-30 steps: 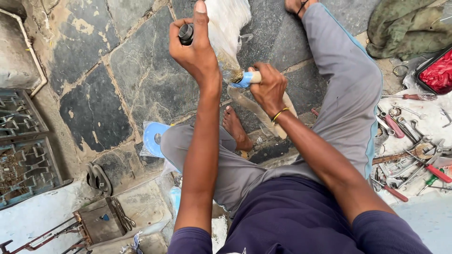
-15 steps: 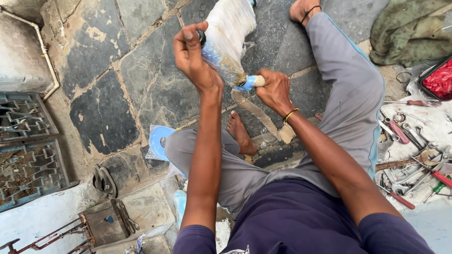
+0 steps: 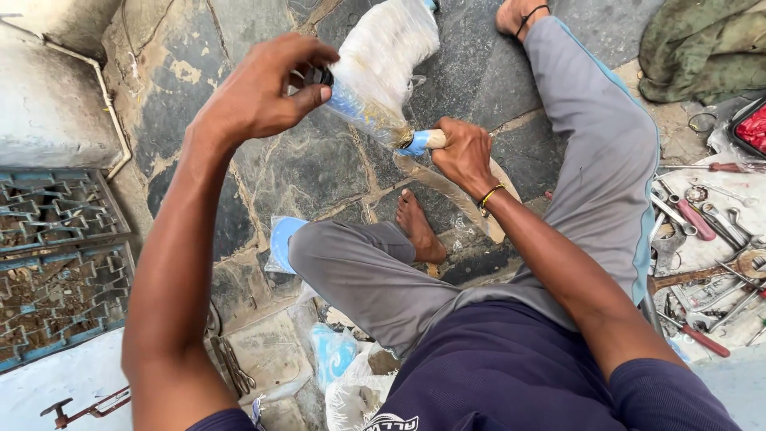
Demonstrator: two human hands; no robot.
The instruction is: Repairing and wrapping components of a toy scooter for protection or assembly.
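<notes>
A clear plastic bag (image 3: 387,52) of whitish stuff hangs tilted in front of me, over the stone floor. My right hand (image 3: 464,156) grips its lower end, where a blue and white tube-like piece (image 3: 421,142) sticks out of my fist. My left hand (image 3: 259,96) is raised beside the bag's lower left side. Its thumb and fingers pinch a small black round piece (image 3: 319,77) that touches the bag. A flat tan strip (image 3: 447,191) lies on the floor under my right hand, near my bare foot (image 3: 419,231).
Hand tools (image 3: 702,231), some with red handles, lie scattered on the right. A green cloth (image 3: 706,48) is bunched at the top right. Blue metal grates (image 3: 56,263) stand on the left below a thin pipe (image 3: 104,96). Plastic bags (image 3: 335,355) lie by my knee.
My left hand with the black piece has moved left and nearer the camera. More of the bag shows at the top. My right hand keeps its grip on the bag's lower end.
</notes>
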